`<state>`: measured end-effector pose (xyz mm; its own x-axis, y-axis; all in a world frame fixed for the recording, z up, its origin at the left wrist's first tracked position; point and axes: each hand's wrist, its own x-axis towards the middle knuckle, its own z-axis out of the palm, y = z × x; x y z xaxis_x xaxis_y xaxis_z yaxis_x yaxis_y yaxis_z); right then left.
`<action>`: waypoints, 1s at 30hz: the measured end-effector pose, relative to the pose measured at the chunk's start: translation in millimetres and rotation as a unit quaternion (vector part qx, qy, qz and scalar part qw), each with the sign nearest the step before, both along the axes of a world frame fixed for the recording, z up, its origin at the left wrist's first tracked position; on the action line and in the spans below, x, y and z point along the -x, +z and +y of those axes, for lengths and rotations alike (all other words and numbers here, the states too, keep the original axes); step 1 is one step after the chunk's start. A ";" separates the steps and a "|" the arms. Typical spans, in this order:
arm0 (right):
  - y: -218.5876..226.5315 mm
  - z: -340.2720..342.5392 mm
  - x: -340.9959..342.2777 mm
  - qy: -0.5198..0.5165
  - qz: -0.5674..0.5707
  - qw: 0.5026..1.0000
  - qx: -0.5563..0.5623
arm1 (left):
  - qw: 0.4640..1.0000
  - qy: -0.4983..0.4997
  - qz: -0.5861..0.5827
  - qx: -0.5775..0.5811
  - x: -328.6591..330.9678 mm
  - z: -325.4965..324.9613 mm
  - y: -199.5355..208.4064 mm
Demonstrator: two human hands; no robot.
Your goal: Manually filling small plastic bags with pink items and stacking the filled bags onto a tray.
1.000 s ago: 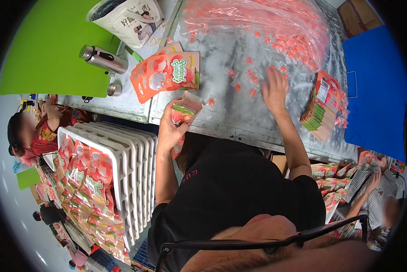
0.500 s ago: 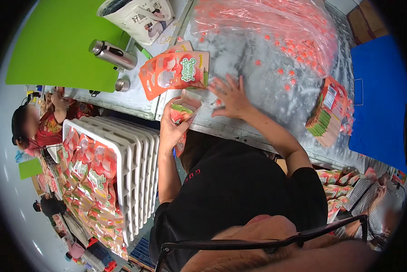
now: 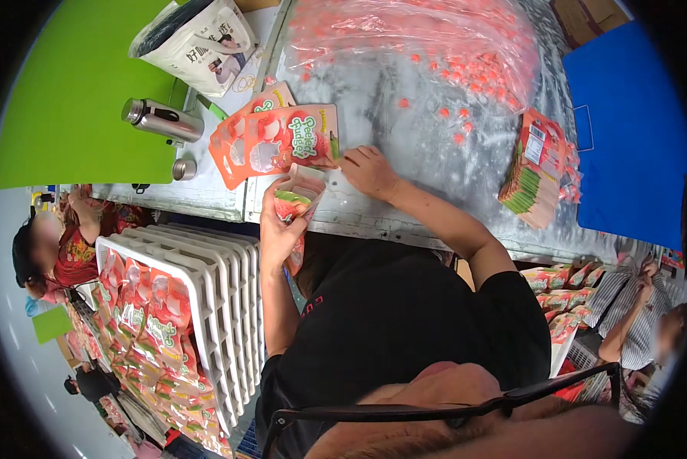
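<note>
My left hand (image 3: 280, 233) is closed around an upright pink-and-green printed pouch (image 3: 293, 200), whose mouth gapes upward at the table's near edge. To its right, my right hand (image 3: 370, 173) rests low over the tabletop with its fingers curled together. Those fingertips are beside the lower right corner of some flat printed pouches (image 3: 291, 142), fanned out on the table. What the right hand holds, if anything, is hidden under its fingers. Beyond it, several small red-pink wrapped pieces (image 3: 444, 112) lie loose on the metal table (image 3: 358, 107).
A large clear plastic bag (image 3: 412, 27) of red-pink pieces covers the table's far side. A bundle of pouches (image 3: 533, 170) stands at right by a blue panel (image 3: 626, 130). At left are a steel flask (image 3: 164, 120), a white bag (image 3: 198, 50) and stacked white trays (image 3: 198, 283) with pouches.
My right hand has gone from spread fingers to curled ones, and the loose pieces beside it no longer show. My left hand keeps the pouch. The whole view has shifted slightly.
</note>
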<state>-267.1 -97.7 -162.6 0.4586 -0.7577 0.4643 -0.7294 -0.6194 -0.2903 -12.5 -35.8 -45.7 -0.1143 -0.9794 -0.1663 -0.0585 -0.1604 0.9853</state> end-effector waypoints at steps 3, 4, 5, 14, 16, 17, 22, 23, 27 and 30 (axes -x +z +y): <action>-6.8 -7.1 10.2 0.010 -0.069 0.997 0.037 | 0.998 -0.021 -0.045 0.027 0.7 -3.0 -8.9; -5.3 -8.0 13.8 0.010 -0.133 0.991 0.025 | 0.995 -0.026 -0.075 0.056 1.5 -3.7 -12.6; -3.5 -8.0 18.2 0.011 -0.197 0.980 0.013 | 0.990 -0.031 -0.105 0.085 2.7 -4.3 -16.4; 112.4 0.9 21.2 0.112 -0.304 0.927 -0.192 | 0.933 -0.088 -0.273 0.218 46.4 -6.5 11.4; 128.1 7.5 7.5 0.070 -0.311 0.932 -0.171 | 0.925 -0.085 -0.297 0.224 54.4 -3.2 14.5; 134.8 12.2 0.7 0.049 -0.314 0.934 -0.161 | 0.920 -0.084 -0.308 0.226 57.9 -2.1 16.1; 144.0 19.2 -13.9 0.001 -0.397 0.886 -0.240 | 0.929 -0.088 -0.291 0.211 72.2 0.3 18.7; 139.4 18.4 -14.3 0.015 -0.422 0.873 -0.244 | 0.930 -0.080 -0.286 0.216 74.9 -1.0 17.4; 142.7 18.8 -16.4 0.020 -0.459 0.851 -0.253 | 0.939 -0.066 -0.265 0.209 82.2 0.1 16.2; 146.9 13.7 -8.7 0.019 -0.315 0.938 -0.147 | 0.943 -0.059 -0.250 0.212 89.3 1.2 13.9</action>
<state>-258.5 -84.0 -15.7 0.1934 -0.8839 0.4258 -0.3353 -0.4674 -0.8180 -101.8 -34.6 -31.8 -0.2384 -0.9552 0.1751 -0.5259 0.2786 0.8037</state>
